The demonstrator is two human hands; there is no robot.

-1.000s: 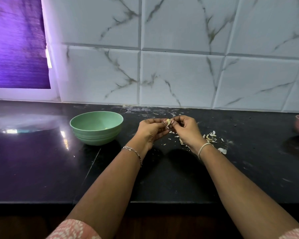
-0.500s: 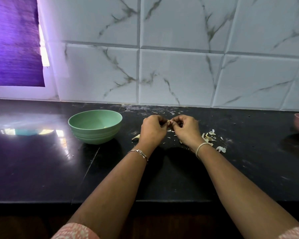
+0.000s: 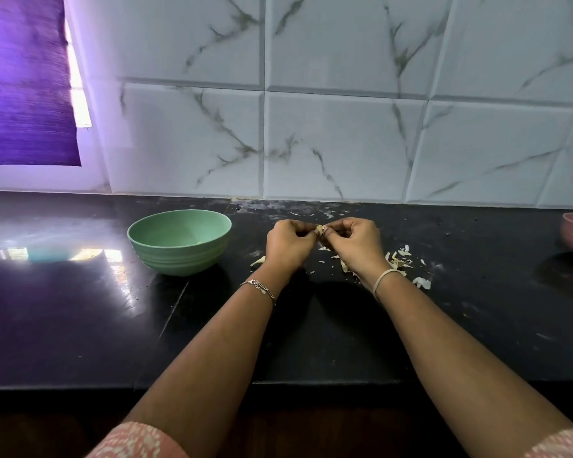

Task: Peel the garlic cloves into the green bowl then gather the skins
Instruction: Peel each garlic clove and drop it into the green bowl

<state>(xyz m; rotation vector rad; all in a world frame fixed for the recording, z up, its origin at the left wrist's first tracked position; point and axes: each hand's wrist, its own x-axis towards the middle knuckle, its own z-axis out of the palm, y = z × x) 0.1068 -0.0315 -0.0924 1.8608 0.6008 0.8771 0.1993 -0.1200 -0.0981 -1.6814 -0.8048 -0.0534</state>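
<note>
**Peeling a garlic clove beside the green bowl**

Pinching one garlic clove (image 3: 319, 230) between the left hand (image 3: 286, 247) and the right hand (image 3: 358, 244), with the fingers of both curled tight onto it, fingertip to fingertip. Holding it in the air just right of the green bowl (image 3: 182, 256), above the black counter (image 3: 80, 309). Leaving loose skins (image 3: 399, 259) scattered on the counter further right of the bowl, beneath and beyond the right hand, plus one scrap between the bowl and the left wrist.

Judging the clove as small, light and firm, wrapped in papery skin apt to tear off in flakes rather than in one sheet. Expecting a slick, slightly sticky surface once bare. Judging the soundest hold as the blunt end anchored in one hand, with a nail of the other lifting skin from the tip. Avoiding a hard squeeze, as likely bruising the clove or shooting it out of the pinch. Treating the skins as near weightless and prone to drifting during gathering.
</note>
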